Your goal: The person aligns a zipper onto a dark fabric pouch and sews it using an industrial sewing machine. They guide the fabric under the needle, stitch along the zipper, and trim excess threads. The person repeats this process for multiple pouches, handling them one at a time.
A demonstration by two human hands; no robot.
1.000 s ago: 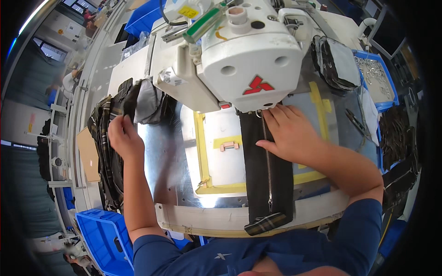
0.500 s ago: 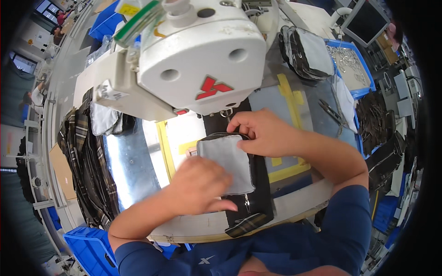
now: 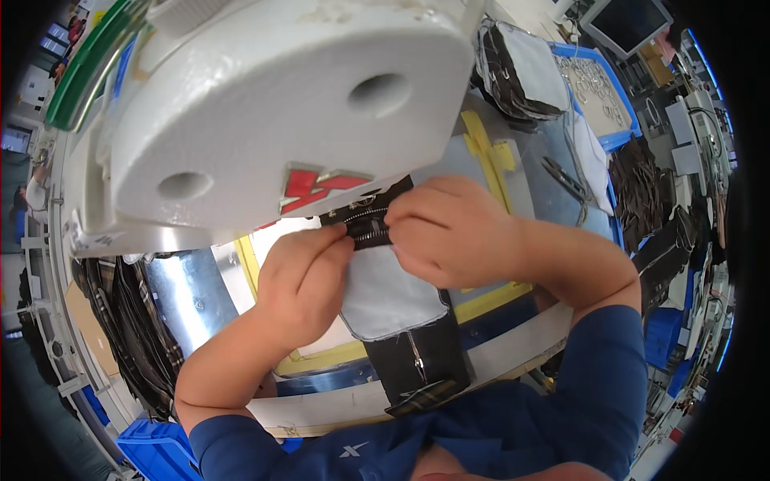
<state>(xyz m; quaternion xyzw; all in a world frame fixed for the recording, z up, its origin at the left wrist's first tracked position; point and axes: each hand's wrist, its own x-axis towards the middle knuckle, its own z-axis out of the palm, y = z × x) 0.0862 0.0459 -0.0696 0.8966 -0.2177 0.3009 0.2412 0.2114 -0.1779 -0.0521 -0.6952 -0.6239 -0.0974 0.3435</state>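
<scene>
A long black fabric piece with a zipper [image 3: 417,365] lies on the sewing machine table, running under the white machine head [image 3: 281,112]. A grey fabric piece [image 3: 389,297] lies on top of it. My left hand [image 3: 305,280] pinches the zipper end [image 3: 367,228] from the left. My right hand [image 3: 453,228] grips the same spot from the right, just below the machine head. Both hands touch the black piece and the upper edge of the grey piece.
Yellow tape lines [image 3: 481,144] mark the metal table plate [image 3: 188,297]. A heap of dark plaid fabric pieces [image 3: 128,321] hangs at the left. Stacked pieces [image 3: 521,64] and a blue bin [image 3: 597,96] stand at the upper right. Blue crates [image 3: 152,453] sit below left.
My left hand brought the grey piece from the left heap onto the black strip. Both hands then moved up to the zipper end under the machine head, and the view moved closer.
</scene>
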